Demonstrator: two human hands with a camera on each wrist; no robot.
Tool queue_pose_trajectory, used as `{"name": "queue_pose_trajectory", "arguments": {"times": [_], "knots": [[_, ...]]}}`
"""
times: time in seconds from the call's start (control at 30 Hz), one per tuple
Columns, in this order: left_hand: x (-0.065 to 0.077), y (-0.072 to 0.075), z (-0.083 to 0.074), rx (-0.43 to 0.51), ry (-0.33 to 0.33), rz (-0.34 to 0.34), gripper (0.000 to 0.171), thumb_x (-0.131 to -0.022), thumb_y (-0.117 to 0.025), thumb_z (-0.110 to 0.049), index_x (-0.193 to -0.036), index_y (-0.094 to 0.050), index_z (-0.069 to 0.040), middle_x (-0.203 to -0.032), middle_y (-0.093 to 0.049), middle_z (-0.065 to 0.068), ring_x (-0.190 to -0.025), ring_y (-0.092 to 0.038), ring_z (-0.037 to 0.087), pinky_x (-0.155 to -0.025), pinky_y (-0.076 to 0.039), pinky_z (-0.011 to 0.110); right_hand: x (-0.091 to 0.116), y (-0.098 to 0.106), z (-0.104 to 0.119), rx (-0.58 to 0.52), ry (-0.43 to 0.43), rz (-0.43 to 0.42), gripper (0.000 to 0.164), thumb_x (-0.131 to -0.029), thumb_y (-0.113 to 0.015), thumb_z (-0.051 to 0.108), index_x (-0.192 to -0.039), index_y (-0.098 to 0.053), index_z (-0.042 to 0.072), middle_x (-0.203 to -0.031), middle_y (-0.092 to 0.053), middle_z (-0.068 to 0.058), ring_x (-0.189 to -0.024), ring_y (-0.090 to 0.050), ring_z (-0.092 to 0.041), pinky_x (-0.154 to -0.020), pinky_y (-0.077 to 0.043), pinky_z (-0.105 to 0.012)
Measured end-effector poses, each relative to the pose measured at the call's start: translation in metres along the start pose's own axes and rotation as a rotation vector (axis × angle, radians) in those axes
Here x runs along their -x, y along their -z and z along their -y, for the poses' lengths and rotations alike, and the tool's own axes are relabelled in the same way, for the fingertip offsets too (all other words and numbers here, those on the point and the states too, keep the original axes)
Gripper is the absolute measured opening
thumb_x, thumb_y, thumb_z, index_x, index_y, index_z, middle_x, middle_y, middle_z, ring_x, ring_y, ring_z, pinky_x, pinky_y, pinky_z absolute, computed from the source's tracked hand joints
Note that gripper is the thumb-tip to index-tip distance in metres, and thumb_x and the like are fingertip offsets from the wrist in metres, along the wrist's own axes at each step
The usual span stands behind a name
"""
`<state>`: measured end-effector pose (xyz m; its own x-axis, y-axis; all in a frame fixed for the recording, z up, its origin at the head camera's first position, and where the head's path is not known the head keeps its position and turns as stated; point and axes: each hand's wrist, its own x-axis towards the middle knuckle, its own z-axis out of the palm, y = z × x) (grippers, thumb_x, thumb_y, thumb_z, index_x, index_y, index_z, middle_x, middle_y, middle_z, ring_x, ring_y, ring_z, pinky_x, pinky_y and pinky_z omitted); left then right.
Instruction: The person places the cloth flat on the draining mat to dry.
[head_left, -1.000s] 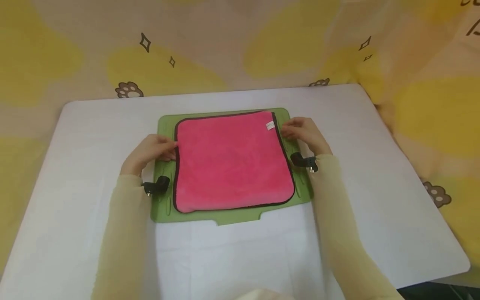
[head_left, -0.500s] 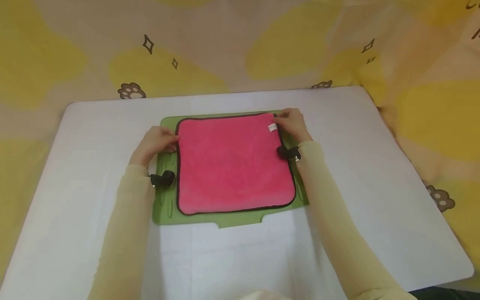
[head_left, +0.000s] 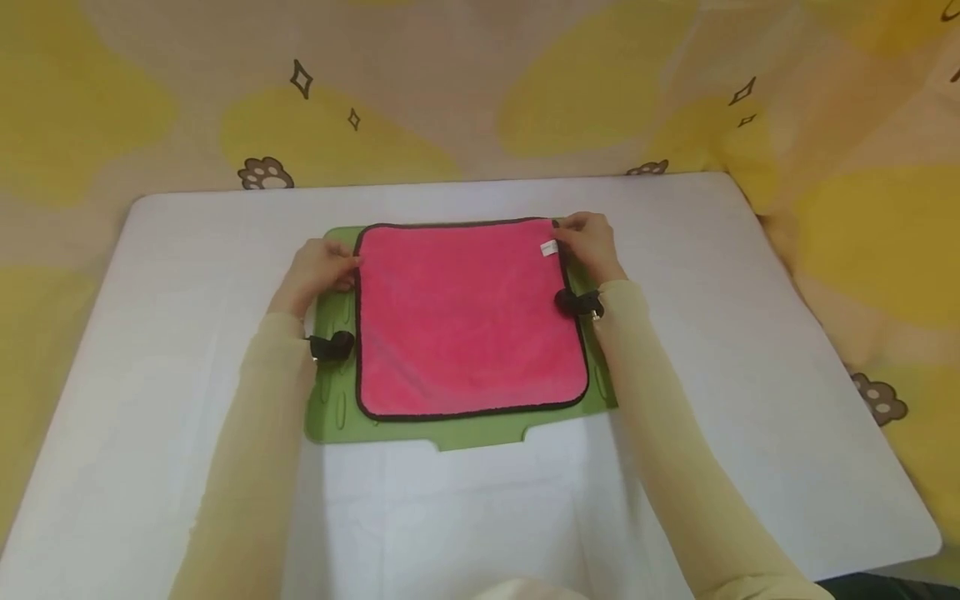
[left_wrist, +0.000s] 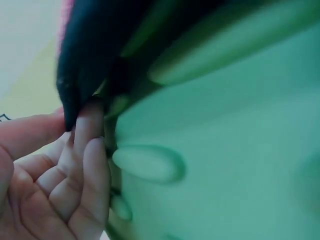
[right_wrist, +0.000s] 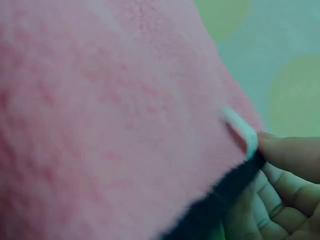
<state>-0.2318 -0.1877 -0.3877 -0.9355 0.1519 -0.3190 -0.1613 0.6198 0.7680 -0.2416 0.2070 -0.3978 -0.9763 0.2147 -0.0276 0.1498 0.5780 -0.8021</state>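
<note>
A pink plush cloth (head_left: 465, 317) with a dark edging lies spread over a green board (head_left: 480, 435) that has raised oval ridges. My left hand (head_left: 318, 267) pinches the cloth's left edge near the far corner; in the left wrist view, thumb and fingers (left_wrist: 90, 125) close on the dark edging, beside the board. At the far right corner my right hand (head_left: 590, 244) pinches the edging between thumb and fingers. Close to that grip sits a small white label (head_left: 550, 247), which appears as a white loop in the right wrist view.
A white table (head_left: 750, 375) carries the board. Behind it and along the right hangs a yellow and beige patterned curtain (head_left: 420, 92). Both wrists wear black camera mounts (head_left: 332, 346).
My right hand has moved left from beside the cloth and taken hold of its far right corner. The left hand has slid up toward the far corner, and the cloth's left side has shifted away from me.
</note>
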Motion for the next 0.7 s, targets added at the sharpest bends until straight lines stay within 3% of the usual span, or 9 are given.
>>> {"name": "queue_pose_trajectory", "arguments": {"times": [0.17,0.33,0.53,0.7], "knots": [[0.018,-0.005,0.0,-0.088,-0.044,0.063,0.036,-0.094,-0.057,-0.023,-0.106,-0.058,0.01,-0.069,-0.062,0.004,-0.058,-0.058,0.005,-0.059,-0.05,0.021,0.017,0.008,-0.005,-0.072,-0.059,0.098,0.029,-0.084,-0.069,0.017,-0.099,-0.065,-0.008,-0.077,-0.062,-0.004,-0.06,-0.053,-0.004,-0.059,-0.046,-0.017],[0.054,-0.005,0.012,0.014,0.003,0.133,0.036,-0.095,-0.056,-0.021,-0.107,-0.058,0.013,-0.072,-0.064,0.004,-0.063,-0.062,0.007,-0.063,-0.054,0.022,0.04,0.008,-0.01,-0.132,-0.093,0.265,0.028,-0.084,-0.069,0.013,-0.099,-0.062,-0.01,-0.078,-0.06,-0.002,-0.057,-0.057,-0.007,-0.058,-0.05,-0.02],[0.087,-0.012,0.021,0.081,0.005,0.228,0.033,-0.093,-0.06,-0.02,-0.099,-0.055,0.012,-0.075,-0.065,0.006,-0.067,-0.065,0.012,-0.064,-0.056,0.027,0.065,0.02,-0.017,-0.109,-0.085,0.342,0.031,-0.084,-0.07,0.016,-0.1,-0.063,-0.009,-0.072,-0.062,0.0,-0.058,-0.056,-0.008,-0.06,-0.049,-0.021],[0.107,-0.023,0.021,0.104,-0.011,0.268,0.032,-0.09,-0.066,-0.02,-0.096,-0.055,0.01,-0.074,-0.065,0.006,-0.068,-0.064,0.014,-0.066,-0.056,0.028,0.09,0.04,-0.029,-0.142,-0.088,0.418,0.028,-0.086,-0.069,0.012,-0.1,-0.062,-0.011,-0.072,-0.064,0.0,-0.059,-0.059,-0.009,-0.062,-0.052,-0.022]]}}
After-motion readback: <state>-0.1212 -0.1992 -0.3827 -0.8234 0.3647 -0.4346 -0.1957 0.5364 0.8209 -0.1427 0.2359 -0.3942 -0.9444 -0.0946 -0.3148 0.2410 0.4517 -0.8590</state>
